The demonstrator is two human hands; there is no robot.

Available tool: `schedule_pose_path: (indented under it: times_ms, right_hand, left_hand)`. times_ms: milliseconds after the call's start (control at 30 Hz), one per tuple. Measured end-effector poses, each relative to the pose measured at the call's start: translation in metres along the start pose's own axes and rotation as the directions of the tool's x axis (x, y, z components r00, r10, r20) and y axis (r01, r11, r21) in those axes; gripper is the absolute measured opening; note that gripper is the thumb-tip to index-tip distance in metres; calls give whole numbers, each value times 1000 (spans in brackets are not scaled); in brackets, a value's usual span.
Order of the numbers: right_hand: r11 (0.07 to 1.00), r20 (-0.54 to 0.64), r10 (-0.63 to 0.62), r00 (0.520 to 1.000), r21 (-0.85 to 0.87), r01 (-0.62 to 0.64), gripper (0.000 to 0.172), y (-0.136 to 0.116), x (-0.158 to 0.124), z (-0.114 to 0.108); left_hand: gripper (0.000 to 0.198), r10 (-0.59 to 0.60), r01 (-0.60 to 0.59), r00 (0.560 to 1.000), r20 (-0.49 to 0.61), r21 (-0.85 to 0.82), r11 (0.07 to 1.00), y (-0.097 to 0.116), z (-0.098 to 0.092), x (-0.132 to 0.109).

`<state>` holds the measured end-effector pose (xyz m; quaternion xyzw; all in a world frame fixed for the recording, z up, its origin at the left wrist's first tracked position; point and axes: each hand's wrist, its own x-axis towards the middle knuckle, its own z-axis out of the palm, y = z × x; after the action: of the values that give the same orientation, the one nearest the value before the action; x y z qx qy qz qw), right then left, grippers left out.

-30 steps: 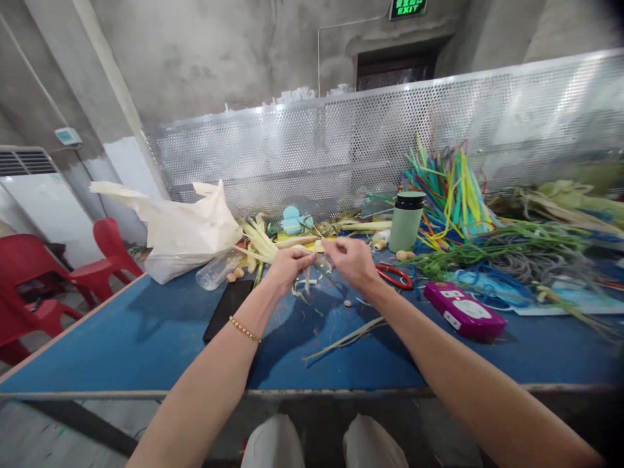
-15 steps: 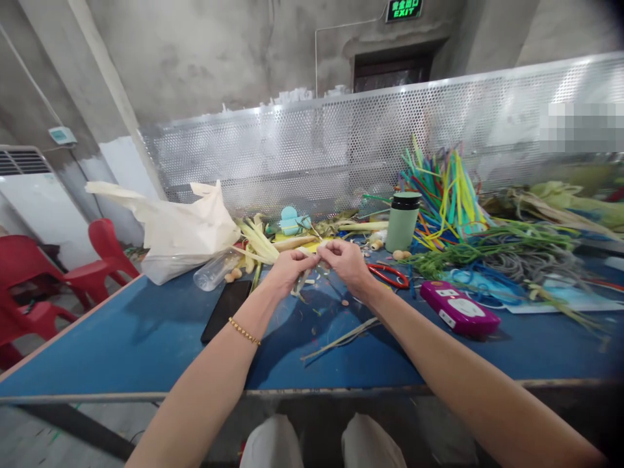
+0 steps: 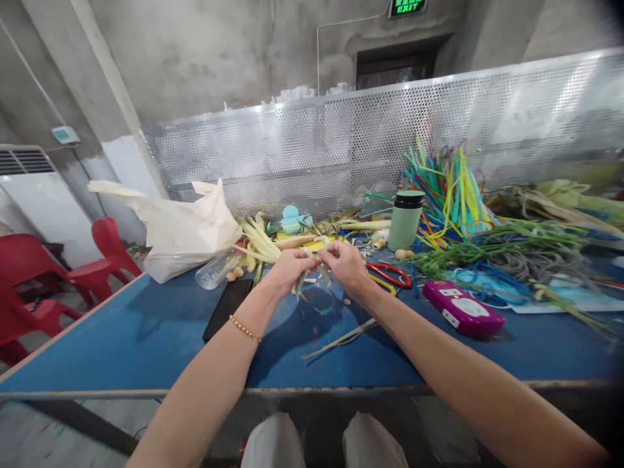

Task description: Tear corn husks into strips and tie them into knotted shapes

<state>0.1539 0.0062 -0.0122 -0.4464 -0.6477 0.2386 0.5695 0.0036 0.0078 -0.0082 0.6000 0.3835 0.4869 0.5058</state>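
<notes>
Above the middle of the blue table (image 3: 160,344), my left hand (image 3: 291,268) and my right hand (image 3: 345,265) meet fingertip to fingertip. Both pinch a small piece of pale corn husk (image 3: 300,286), its strips hanging below the fingers. My fingers cover most of it. Just right of my right wrist lie red-handled pliers or scissors (image 3: 400,278) and a yellow-handled tool (image 3: 383,282). A black phone (image 3: 227,309) is left of my left forearm. Thin dry stalks (image 3: 341,339) rest between my forearms.
Behind my hands are corn husks (image 3: 258,239) and a cream plastic bag (image 3: 188,227). A clear bottle (image 3: 214,270) lies beside the bag. To the right are a green tumbler (image 3: 405,221), colourful strips (image 3: 453,195), green cords (image 3: 492,244) and a purple device (image 3: 463,309).
The view has shifted slightly. My hands stay together at the husk piece, with small finger movements; a strip now hangs visibly beneath my right fingers. The yellow-handled tool shows more.
</notes>
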Motion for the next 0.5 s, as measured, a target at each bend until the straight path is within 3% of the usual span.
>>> schedule_pose_path:
  times_ms: [367,500]
  right_hand:
    - [999,-26,20,999,46,-19,23,1,0,2]
    - [995,-11,29,1000,97,-28,28,-3,1,-1]
  left_hand:
    - [17,-48,49,999,13,-39,998,6,2,-4]
    - [19,-91,96,995,39,-151,984,8,3,-5]
